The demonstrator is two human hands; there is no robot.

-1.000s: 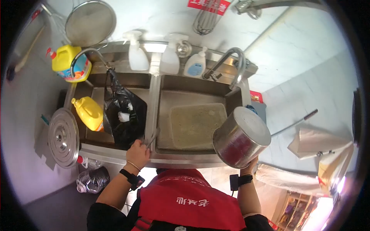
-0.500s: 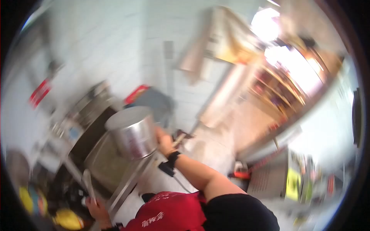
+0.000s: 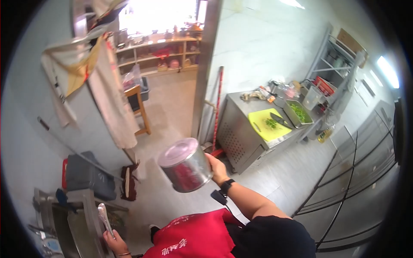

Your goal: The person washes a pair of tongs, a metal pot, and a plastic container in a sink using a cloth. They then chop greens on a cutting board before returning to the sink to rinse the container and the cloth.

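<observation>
My right hand [image 3: 218, 168] grips the side of a round metal pot [image 3: 186, 168], held up in front of my red apron [image 3: 193, 234]. The pot is tilted, and its pale round face points up and to the left. Low on the left, my left hand [image 3: 115, 243] is closed around a long-handled metal utensil [image 3: 104, 217] that stands nearly upright. Beside that hand is a metal sink [image 3: 88, 210].
A steel counter [image 3: 236, 101] holds a yellow-green cutting board [image 3: 260, 118] with chopped greens, a knife [image 3: 282, 121] and a tray of greens [image 3: 297, 112]. Left are a doorway curtain [image 3: 109, 94] and a grey bin [image 3: 90, 176]; steel cabinets [image 3: 357, 185] stand right.
The view has swung right, bringing the counter and doorway nearer the middle and the sink to the lower left. Both hands still hold the pot and utensil.
</observation>
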